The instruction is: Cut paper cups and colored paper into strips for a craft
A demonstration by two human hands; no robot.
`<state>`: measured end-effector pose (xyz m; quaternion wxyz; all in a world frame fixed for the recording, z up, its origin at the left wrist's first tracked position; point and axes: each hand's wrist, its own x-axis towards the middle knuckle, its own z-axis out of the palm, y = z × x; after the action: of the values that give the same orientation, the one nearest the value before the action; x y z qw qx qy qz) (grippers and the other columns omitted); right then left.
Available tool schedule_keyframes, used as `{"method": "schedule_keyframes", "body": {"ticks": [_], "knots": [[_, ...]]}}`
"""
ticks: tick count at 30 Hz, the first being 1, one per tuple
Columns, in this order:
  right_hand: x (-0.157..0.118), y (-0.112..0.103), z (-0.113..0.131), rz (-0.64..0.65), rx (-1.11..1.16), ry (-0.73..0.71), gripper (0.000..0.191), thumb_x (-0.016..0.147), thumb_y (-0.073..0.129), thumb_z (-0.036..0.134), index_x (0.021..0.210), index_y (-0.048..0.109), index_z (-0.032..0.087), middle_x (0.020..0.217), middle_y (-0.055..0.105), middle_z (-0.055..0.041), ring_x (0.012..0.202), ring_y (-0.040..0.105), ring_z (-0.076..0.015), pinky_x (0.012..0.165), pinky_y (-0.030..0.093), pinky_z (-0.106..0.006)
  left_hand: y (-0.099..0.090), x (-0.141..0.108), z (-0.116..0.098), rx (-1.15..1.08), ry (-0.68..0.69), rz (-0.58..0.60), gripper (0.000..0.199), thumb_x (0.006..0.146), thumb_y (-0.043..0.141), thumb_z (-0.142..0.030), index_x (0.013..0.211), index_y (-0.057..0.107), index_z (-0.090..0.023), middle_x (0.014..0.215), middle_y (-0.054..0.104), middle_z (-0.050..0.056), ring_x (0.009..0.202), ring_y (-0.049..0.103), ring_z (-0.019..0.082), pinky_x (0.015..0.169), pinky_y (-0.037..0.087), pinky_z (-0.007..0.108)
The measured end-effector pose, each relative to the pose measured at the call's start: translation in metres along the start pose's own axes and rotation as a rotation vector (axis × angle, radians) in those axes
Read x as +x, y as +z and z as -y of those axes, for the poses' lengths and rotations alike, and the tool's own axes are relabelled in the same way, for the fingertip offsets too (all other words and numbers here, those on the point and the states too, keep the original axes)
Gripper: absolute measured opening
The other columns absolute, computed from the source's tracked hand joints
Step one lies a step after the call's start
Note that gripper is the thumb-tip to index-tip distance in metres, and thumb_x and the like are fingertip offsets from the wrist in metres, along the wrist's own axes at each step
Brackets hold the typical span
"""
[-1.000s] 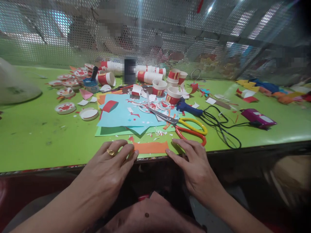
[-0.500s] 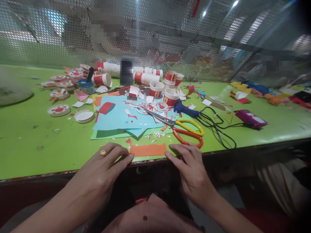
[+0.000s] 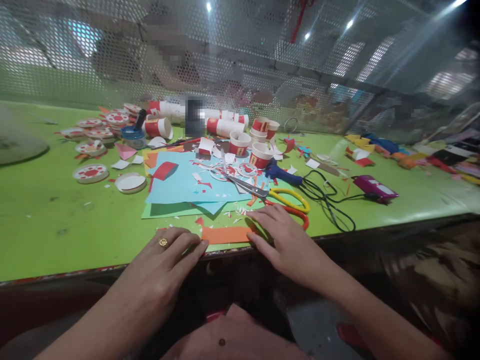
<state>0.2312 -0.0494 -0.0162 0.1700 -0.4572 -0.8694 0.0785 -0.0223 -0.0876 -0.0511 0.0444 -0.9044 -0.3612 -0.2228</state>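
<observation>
An orange paper strip [image 3: 225, 235] lies flat between the fingertips of the two hands, close to the near edge of the green tabletop [image 3: 48, 215]. The left hand [image 3: 159, 267], wearing a gold ring [image 3: 162, 242], has its thumb tip and bent forefinger close together at the strip's left end; whether they pinch the paper, I cannot tell. The right hand [image 3: 288, 245] reaches in from the other side, its thumb tip at the strip's right end and its forefinger stretched out above, with a gap between the two.

Just beyond the right fingers lie scissors [image 3: 255, 188] with one yellow and one red handle loop; the right hand partly covers the red loop, and the blades point away to the left. A small red scrap [image 3: 199, 220] sits just past the left fingertips, and white snippets [image 3: 240, 214] are scattered just ahead of the right forefinger. Farther out from both sets of fingers, light blue sheets [image 3: 180, 185] overlap a green sheet [image 3: 149, 212], with a curved red piece of paper [image 3: 165, 170] on top. Past them, beyond the fingertips, stands a red-and-white paper cup [image 3: 240, 144]. Beyond the right fingers and to their right are a blue-handled tool [image 3: 285, 175] and a purple box [image 3: 376, 188]. Well ahead of the left fingers lies a white round lid [image 3: 130, 183].
</observation>
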Motion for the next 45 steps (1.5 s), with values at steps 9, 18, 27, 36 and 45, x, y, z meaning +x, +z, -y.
{"method": "schedule_keyframes", "body": {"ticks": [9, 18, 27, 36, 45], "knots": [[0.014, -0.003, -0.004, 0.175, 0.06, 0.079, 0.005, 0.084, 0.061, 0.02, 0.083, 0.057, 0.019, 0.073, 0.059, -0.0002, 0.069, 0.054, -0.0159, 0.057, 0.039, -0.026, 0.013, -0.006, 0.002, -0.03, -0.023, -0.071, 0.041, 0.082, 0.041, 0.001, 0.12, 0.053, -0.01, 0.108, 0.056, 0.015, 0.101, 0.046, 0.029, 0.087, 0.041, 0.051], [0.01, -0.005, -0.003, 0.153, 0.068, 0.088, 0.009, 0.084, 0.063, 0.021, 0.083, 0.054, 0.019, 0.082, 0.057, -0.0011, 0.078, 0.052, -0.0166, 0.066, 0.04, -0.028, 0.013, -0.006, -0.001, -0.009, -0.055, -0.081, 0.041, 0.081, 0.039, 0.003, 0.117, 0.054, -0.011, 0.107, 0.055, 0.014, 0.1, 0.047, 0.027, 0.088, 0.042, 0.05], [0.007, -0.009, 0.001, 0.175, 0.023, 0.042, 0.009, 0.085, 0.063, 0.019, 0.08, 0.055, 0.018, 0.086, 0.056, -0.0037, 0.084, 0.05, -0.0195, 0.072, 0.041, -0.033, 0.016, -0.007, -0.006, 0.02, -0.053, -0.132, 0.039, 0.082, 0.04, 0.003, 0.117, 0.053, -0.008, 0.108, 0.054, 0.016, 0.102, 0.046, 0.029, 0.086, 0.042, 0.051], [0.007, -0.006, 0.002, 0.145, 0.167, 0.078, 0.013, 0.08, 0.061, 0.01, 0.075, 0.054, 0.019, 0.079, 0.055, -0.0008, 0.074, 0.048, -0.0164, 0.066, 0.036, -0.03, 0.013, -0.001, -0.016, 0.014, -0.123, -0.155, 0.031, 0.083, 0.047, -0.004, 0.112, 0.056, -0.009, 0.106, 0.058, 0.015, 0.1, 0.048, 0.028, 0.087, 0.043, 0.049], [0.002, -0.004, -0.003, 0.045, 0.712, 0.343, 0.011, 0.078, 0.061, 0.023, 0.088, 0.062, 0.018, 0.068, 0.055, 0.0027, 0.062, 0.051, -0.0133, 0.059, 0.041, -0.027, -0.004, 0.003, -0.019, -0.586, -0.588, -0.412, 0.014, 0.088, 0.046, -0.018, 0.094, 0.059, -0.019, 0.102, 0.061, 0.007, 0.097, 0.059, 0.019, 0.082, 0.05, 0.034]]}}
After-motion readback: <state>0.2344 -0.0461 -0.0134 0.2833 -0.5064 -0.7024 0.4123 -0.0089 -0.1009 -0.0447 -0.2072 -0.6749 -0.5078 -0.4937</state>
